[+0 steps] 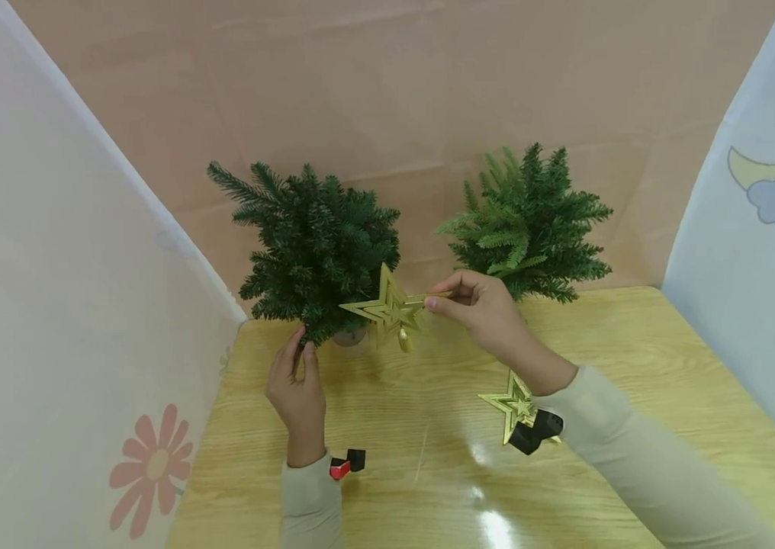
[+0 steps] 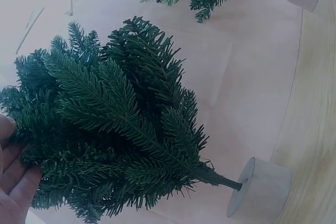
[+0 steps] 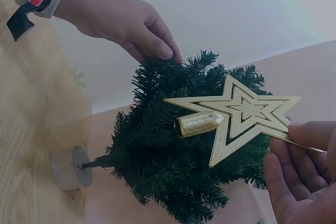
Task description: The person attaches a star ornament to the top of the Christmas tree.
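A small artificial Christmas tree [image 1: 319,244] with dark green needles stands at the back left on a round pale base [image 2: 262,192]. My left hand [image 1: 297,396] pinches the tip of one of its lower front branches; the right wrist view also shows this left hand [image 3: 123,24]. With thumb and fingers, my right hand [image 1: 493,316] holds one point of a gold star tree topper [image 3: 251,109]. This topper hangs in the air in front of the tree, and its short hollow tube [image 3: 199,123] faces the base side in the right wrist view.
Another small tree [image 1: 532,221], partly lighter green, stands at the back right. A second gold star [image 1: 518,400] lies on the wooden table [image 1: 394,427] beneath my right forearm, which partly covers it. Cloth walls [image 1: 394,91] enclose the back and both sides.
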`<state>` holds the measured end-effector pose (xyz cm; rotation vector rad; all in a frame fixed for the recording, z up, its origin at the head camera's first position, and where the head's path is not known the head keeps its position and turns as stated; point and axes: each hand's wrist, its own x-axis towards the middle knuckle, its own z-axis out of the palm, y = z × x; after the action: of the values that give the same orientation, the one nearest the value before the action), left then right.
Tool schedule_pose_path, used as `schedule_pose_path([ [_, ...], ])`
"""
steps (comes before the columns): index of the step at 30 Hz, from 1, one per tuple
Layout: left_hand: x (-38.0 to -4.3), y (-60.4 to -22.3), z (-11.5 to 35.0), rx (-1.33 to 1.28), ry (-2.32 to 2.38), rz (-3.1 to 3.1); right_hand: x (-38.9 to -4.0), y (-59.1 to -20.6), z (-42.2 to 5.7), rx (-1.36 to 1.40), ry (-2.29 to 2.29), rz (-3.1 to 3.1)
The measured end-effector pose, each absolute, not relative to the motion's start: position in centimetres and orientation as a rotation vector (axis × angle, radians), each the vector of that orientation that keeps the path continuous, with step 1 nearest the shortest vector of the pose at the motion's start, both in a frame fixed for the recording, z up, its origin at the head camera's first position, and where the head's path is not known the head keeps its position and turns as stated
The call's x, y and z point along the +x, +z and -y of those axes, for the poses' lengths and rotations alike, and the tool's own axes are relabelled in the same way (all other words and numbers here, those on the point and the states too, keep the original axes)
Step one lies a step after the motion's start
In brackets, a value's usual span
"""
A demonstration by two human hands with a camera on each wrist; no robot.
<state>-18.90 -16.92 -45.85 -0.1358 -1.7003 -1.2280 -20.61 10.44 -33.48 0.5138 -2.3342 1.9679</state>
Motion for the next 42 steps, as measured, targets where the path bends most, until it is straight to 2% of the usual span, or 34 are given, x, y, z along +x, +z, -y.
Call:
schedule_pose_path([
  [18, -18.9, -45.7, 17.0, -0.103, -1.182, 1.734, -22.3, -30.2, -8.9, 0.570, 2.075, 2.200],
  [28, -18.3, -44.2, 16.2, -0.094, -1.153, 1.718, -23.5, -27.5, -8.2, 0.624, 1.980, 2.204],
  [42, -18.7, -45.3, 17.0, -0.107, -1.190, 1.741, -25.2, -24.1, -7.7, 0.702, 1.990, 2.144],
])
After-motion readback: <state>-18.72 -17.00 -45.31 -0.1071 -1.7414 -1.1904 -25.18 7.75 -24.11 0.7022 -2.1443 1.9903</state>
